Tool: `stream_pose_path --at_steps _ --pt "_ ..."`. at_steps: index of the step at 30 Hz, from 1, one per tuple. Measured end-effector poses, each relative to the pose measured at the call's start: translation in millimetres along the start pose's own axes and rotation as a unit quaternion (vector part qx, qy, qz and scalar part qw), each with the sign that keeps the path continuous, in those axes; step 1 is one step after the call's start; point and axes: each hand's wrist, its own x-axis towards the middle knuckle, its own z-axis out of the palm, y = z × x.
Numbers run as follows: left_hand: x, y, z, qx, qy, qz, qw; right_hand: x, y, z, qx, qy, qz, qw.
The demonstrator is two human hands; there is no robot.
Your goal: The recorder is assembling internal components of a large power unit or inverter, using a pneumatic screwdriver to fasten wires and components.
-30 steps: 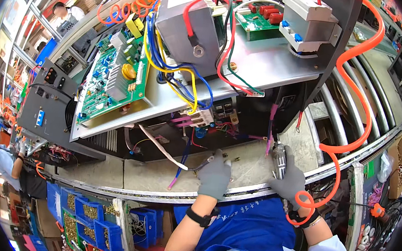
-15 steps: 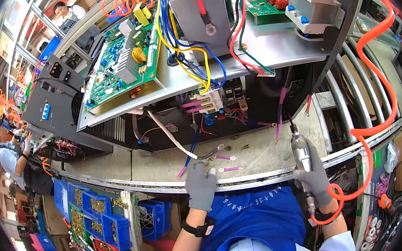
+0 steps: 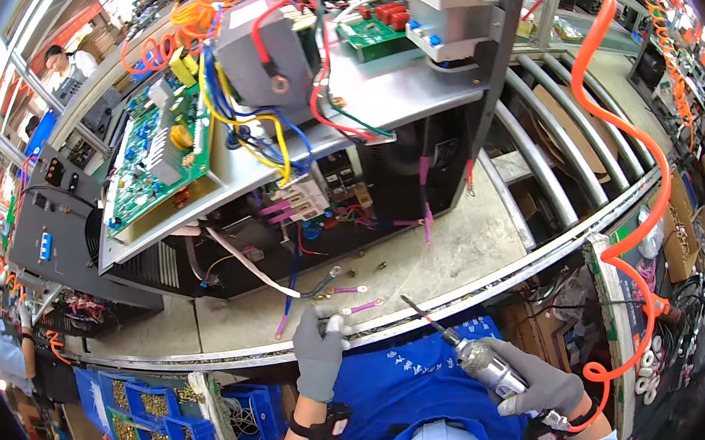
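My right hand (image 3: 547, 385), in a grey glove, grips a silver air screwdriver (image 3: 493, 368) fed by an orange coiled hose (image 3: 665, 195). Its bit points up and left over the bench's front edge. My left hand (image 3: 318, 357), also gloved, has curled fingers close together at that edge. What lies between the fingertips is too blurred to make out. Just beyond them lie short purple cables with ring lugs (image 3: 363, 306) and a black cable end (image 3: 321, 283). Farther back stands a black cabinet with a metal shelf (image 3: 324, 162) carrying a green circuit board (image 3: 141, 170).
Blue bins of small brass-coloured parts (image 3: 156, 405) stand below the bench on the left. Metal rollers (image 3: 543, 179) run beyond the bench's right end. A second dark cabinet (image 3: 59, 221) stands at left. Co-workers are at the far left.
My right hand has brought the screwdriver down and toward me, away from the cabinet; its bit now points up-left. My left hand stays near the purple cables. The whole view has shifted.
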Motion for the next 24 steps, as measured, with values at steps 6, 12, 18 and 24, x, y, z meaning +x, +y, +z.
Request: stream_pose_path --at_steps 6,12,18,24 --pt "12 37 29 -0.448 -0.181 -0.156 0.862 7 -7 -14 0.007 -0.101 -0.046 0.994" --pt "28 61 46 -0.420 -0.196 -0.157 0.872 10 -4 -26 0.035 -0.117 -0.067 0.990" --pt "42 73 59 -0.429 -0.242 -0.133 0.860 6 2 -30 0.037 -0.097 -0.108 0.989" --pt "50 77 41 -0.363 -0.333 -0.065 0.868 -3 2 -33 0.225 -0.179 -0.067 0.955"
